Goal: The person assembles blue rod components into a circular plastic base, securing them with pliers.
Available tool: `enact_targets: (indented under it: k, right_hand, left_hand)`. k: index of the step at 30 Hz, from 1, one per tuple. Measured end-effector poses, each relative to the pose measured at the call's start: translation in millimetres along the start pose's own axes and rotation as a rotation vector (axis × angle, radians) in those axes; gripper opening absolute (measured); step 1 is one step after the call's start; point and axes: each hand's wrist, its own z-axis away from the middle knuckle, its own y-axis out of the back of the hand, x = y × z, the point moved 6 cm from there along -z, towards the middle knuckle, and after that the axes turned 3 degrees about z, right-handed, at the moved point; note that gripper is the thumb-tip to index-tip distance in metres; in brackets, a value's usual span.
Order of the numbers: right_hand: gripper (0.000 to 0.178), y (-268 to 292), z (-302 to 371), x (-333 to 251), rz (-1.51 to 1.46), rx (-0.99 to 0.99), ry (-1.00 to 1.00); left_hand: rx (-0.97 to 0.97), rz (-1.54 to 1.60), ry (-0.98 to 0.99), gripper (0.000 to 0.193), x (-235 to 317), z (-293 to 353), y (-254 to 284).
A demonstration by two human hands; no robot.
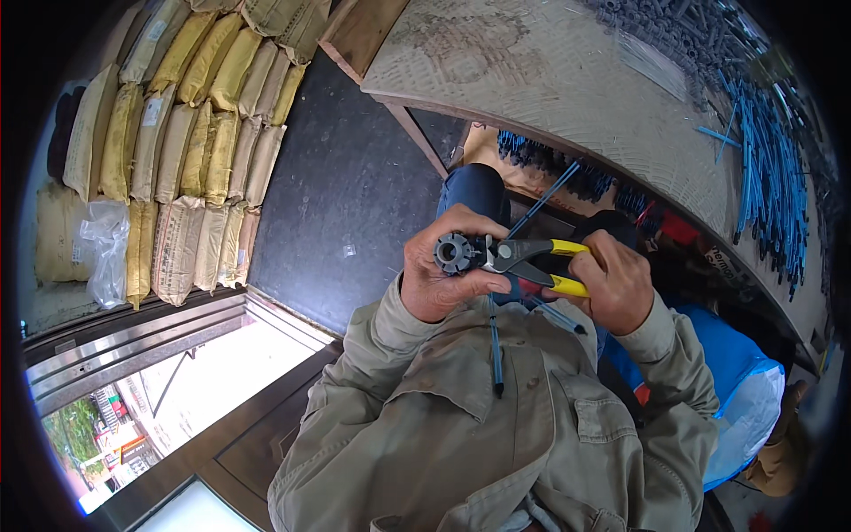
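Note:
My left hand point(426, 291) is closed around a black round hub point(455, 254) with slots around its rim and a hole in its middle. Yellow-handled pliers point(508, 253) meet the hub's right side, and my right hand point(622, 285) grips their handles, which stand somewhat apart. My fingers and the hub hide what the jaws bite on. Thin blue rods with black tips spread out around the hands: one rod point(542, 200) points up right, another rod point(496, 350) hangs down over my shirt, and more rods point(560, 316) show below the pliers.
A worn tabletop point(532, 80) lies ahead, with a heap of blue rods point(767, 168) and grey parts point(674, 35) at its right. Sacks point(182, 151) are stacked at the left beyond a dark floor point(355, 160). A blue-and-white bag point(740, 381) sits at my right.

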Motion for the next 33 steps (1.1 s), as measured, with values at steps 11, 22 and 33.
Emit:
enact_targets:
  k: [11, 22, 33]
  right_hand:
    - [0.026, 29.1, -21.1, 19.4, -0.835, -0.640, -0.305]
    - [0.026, -3.3, -4.4, 5.9, -0.598, -0.554, -0.196]
    - [0.029, -25.4, 1.3, 11.8, -0.594, -0.121, -0.081]
  left_hand:
    - [-0.102, 0.030, 0.039, 0.047, 1.5, -2.0, -2.1]
    - [-0.042, 0.058, 0.059, 0.051, -7.1, 2.1, 3.7]
    - [-0.054, 0.116, 0.025, 0.054, -17.4, -0.8, 9.4]
